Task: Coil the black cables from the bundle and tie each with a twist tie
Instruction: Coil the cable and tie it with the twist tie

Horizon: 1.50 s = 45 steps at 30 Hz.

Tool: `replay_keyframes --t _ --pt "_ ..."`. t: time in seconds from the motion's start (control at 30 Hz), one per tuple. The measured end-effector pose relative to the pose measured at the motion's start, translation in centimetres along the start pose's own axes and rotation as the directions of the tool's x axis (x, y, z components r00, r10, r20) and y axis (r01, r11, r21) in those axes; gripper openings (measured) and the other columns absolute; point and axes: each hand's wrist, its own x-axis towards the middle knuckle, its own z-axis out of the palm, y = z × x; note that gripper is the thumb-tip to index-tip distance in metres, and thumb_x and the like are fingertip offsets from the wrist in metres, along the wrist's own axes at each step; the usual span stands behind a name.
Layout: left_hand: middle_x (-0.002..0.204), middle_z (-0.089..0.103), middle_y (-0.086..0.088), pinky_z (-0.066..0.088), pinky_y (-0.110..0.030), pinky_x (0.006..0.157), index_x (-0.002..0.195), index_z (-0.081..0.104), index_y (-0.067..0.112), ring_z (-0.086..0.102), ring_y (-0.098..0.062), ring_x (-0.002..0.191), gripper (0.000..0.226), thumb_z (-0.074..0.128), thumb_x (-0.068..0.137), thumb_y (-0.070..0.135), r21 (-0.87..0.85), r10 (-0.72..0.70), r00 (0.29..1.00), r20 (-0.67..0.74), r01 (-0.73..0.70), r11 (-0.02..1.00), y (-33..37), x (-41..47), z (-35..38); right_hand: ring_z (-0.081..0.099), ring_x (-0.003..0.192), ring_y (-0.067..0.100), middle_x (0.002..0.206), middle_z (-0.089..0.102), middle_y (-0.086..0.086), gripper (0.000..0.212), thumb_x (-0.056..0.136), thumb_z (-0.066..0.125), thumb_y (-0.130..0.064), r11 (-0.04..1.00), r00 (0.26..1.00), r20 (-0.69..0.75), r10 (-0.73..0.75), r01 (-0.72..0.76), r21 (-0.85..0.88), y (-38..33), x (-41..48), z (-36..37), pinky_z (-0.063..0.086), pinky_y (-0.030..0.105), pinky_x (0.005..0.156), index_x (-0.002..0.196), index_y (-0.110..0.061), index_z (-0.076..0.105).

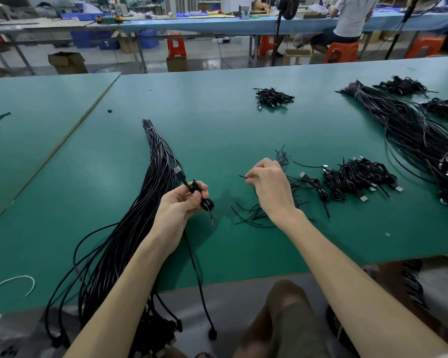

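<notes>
Just right of the bundle (150,192), the left grip (180,205) curls round a coiled cable (193,187). Farther right, the right grip (269,186) pinches a twist tie (243,176) above the worktop (217,130).

**What your green table carries**

On your green matte table (217,112), a long banded bundle of black cables (150,189) lies near left, its ends hanging over the near edge. Loose thin black twist ties (256,215) scatter at centre. To their right sits a pile of coiled black cables (357,179). A smaller coiled pile (272,97) lies far, a second long bundle (404,130) lies far right, and a white curved strip (13,284) lies near left.
</notes>
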Motion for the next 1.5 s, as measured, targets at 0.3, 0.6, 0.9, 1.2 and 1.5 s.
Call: replay_keyframes --t 0.3,0.6,0.9,1.2,1.5 --pt "0.087 0.067 0.002 0.055 -0.022 0.080 0.090 0.079 0.023 0.062 -0.010 0.085 0.012 0.067 0.090 0.020 0.016 0.001 1.000 -0.001 -0.001 1.000 -0.1 0.0 -0.2 0.052 0.106 0.025 0.101 0.068 0.007 0.020 0.099 0.066 -0.007 0.997 0.996 -0.047 -0.078 0.078 -0.006 -1.2 -0.1 0.0 0.044 0.038 0.100 0.115 -0.009 0.078" --pt "0.087 0.068 0.002 0.055 -0.023 0.080 0.091 0.078 0.021 0.063 -0.009 0.084 0.010 0.068 0.088 0.020 0.023 0.015 1.000 -0.011 -0.015 1.000 -0.5 0.3 -0.2 0.063 0.080 0.004 0.090 0.070 -0.005 0.004 0.093 0.075 -0.020 0.890 0.996 -0.066 0.068 -0.030 0.455 -4.7 -1.5 -0.8 0.051 0.020 0.080 0.095 -0.020 0.079" --pt "0.096 0.074 -0.005 0.056 -0.026 0.086 0.099 0.079 0.016 0.069 -0.017 0.095 0.014 0.069 0.089 0.016 0.007 0.058 0.998 -0.035 -0.058 0.998 -1.1 0.6 -0.6 0.068 0.082 0.005 0.090 0.071 -0.006 0.003 0.092 0.076 -0.014 0.812 0.989 -0.120 0.083 0.003 0.584 -7.3 -4.8 2.0 0.053 0.015 0.077 0.093 -0.016 0.078" --pt "0.111 0.073 -0.023 0.053 -0.042 0.102 0.109 0.072 0.003 0.069 -0.032 0.105 0.026 0.069 0.088 0.018 0.064 0.092 0.990 -0.106 -0.085 0.994 -1.3 0.4 -0.2 0.072 0.086 0.012 0.087 0.077 -0.008 0.005 0.093 0.076 -0.018 0.621 0.964 -0.069 0.258 -0.111 0.776 -8.0 -6.3 3.5 0.059 0.033 0.081 0.089 -0.017 0.076" --pt "0.094 0.074 -0.002 0.056 -0.026 0.086 0.095 0.074 0.015 0.071 -0.017 0.094 0.010 0.068 0.087 0.016 -0.022 0.092 0.992 -0.085 -0.094 0.995 -1.1 0.3 -0.3 0.069 0.110 0.011 0.113 0.075 -0.004 0.002 0.094 0.075 -0.013 0.417 0.954 0.018 0.298 -0.147 0.897 -8.2 -7.1 5.3 0.054 0.034 0.095 0.092 -0.014 0.074"
